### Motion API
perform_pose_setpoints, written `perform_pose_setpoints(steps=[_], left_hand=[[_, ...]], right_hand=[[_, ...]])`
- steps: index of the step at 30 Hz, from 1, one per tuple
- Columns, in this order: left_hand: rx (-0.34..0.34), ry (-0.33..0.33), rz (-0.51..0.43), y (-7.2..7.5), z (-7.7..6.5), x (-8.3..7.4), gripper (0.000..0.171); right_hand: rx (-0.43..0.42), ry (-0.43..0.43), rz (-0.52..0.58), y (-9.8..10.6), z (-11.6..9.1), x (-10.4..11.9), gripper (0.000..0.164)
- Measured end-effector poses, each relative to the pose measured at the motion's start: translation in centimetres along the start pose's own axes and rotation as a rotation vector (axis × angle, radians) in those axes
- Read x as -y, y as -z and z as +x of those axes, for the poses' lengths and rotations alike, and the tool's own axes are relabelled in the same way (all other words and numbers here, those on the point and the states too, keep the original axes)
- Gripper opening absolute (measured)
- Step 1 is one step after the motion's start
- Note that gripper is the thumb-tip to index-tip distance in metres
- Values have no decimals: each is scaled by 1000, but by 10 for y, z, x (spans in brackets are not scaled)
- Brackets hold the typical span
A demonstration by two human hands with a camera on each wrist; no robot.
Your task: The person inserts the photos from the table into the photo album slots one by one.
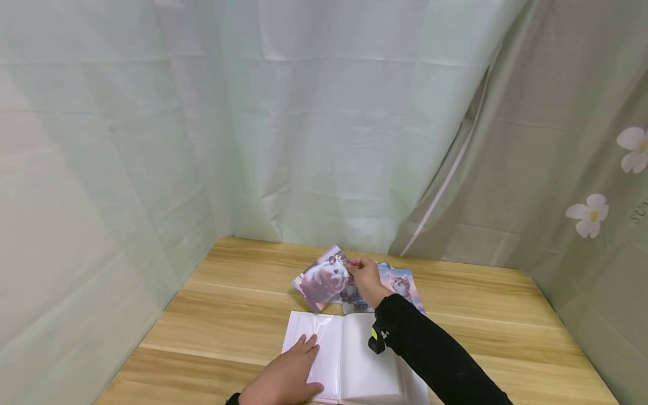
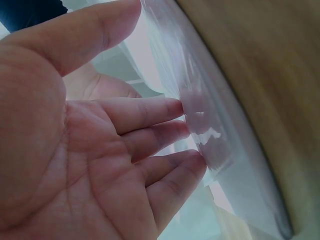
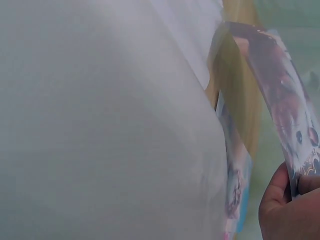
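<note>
My right hand (image 1: 368,279) pinches one corner of a photo card (image 1: 324,279) that pictures a white and pinkish hamster with a small crown. In the right wrist view the hamster card (image 3: 282,92) is lifted off the table, its edge between thumb and fingers. Below it lies an open photo album (image 1: 372,360) with white pages and clear plastic sleeves. My left hand (image 1: 288,371) rests on the album's left page, fingers spread. The left wrist view shows the fingertips (image 2: 192,157) touching the shiny sleeve (image 2: 200,110).
Behind the album, more cards lie overlapped on the wooden table (image 1: 212,320), among them a kitten card (image 1: 403,286); the right forearm partly covers them. A pale curtain (image 1: 324,124) hangs along the table's back edge, and a darker flowered curtain (image 1: 547,169) at the right.
</note>
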State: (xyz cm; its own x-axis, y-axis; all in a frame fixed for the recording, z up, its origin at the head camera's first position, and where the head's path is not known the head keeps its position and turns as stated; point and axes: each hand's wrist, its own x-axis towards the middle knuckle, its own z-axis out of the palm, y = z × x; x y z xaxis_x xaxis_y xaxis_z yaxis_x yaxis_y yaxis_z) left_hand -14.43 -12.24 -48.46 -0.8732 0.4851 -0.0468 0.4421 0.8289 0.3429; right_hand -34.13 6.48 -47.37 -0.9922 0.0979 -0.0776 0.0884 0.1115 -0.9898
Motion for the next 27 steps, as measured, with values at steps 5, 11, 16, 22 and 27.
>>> perform_pose_setpoints(steps=[5, 11, 16, 22, 27], left_hand=[[1, -9, 7, 0, 0, 2, 72], [3, -7, 0, 1, 0, 2, 72], [6, -3, 0, 1, 0, 1, 72], [3, -3, -5, 1, 0, 1, 71], [0, -2, -2, 0, 0, 1, 71]], right_hand=[[39, -38, 16, 2, 1, -1, 10], [70, -14, -68, 5, 2, -3, 11], [92, 31, -182, 9, 4, -5, 8], [136, 49, -240, 16, 8, -6, 6], [177, 56, -249, 17, 9, 0, 7]])
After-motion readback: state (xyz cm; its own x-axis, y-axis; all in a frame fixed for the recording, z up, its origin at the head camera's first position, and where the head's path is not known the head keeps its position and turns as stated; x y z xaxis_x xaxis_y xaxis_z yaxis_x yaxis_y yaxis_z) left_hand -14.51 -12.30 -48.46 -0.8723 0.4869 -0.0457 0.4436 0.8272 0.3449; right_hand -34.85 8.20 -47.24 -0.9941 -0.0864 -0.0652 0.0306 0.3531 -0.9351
